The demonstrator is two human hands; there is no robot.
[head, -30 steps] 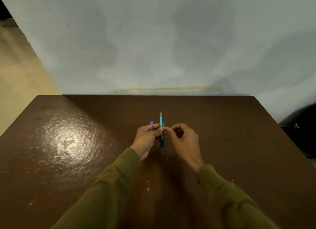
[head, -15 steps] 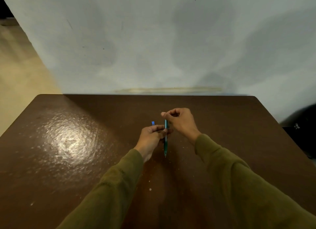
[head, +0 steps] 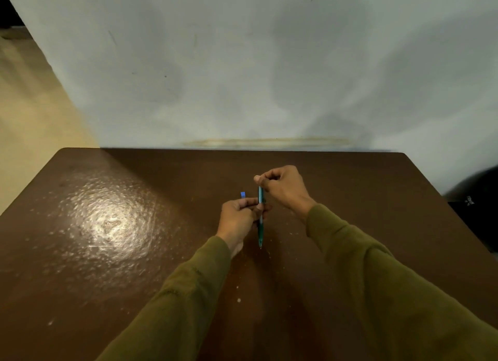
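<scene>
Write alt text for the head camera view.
Two hands in olive sleeves hold a teal pen over a brown table: the left hand pinches its middle, the right hand its far end. A small blue piece shows just beyond the left hand.

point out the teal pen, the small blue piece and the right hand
teal pen (head: 260, 232), head view, on the lower barrel near the tip
small blue piece (head: 243, 195), head view, on the end that sticks out
right hand (head: 287, 189), head view, on the back of the hand

A teal pen (head: 260, 223) with a pale band sits between both hands; a small blue piece (head: 243, 195), perhaps its cap, shows above the left hand (head: 239, 220); olive sleeves (head: 188, 293); glossy brown table (head: 107, 252).
</scene>
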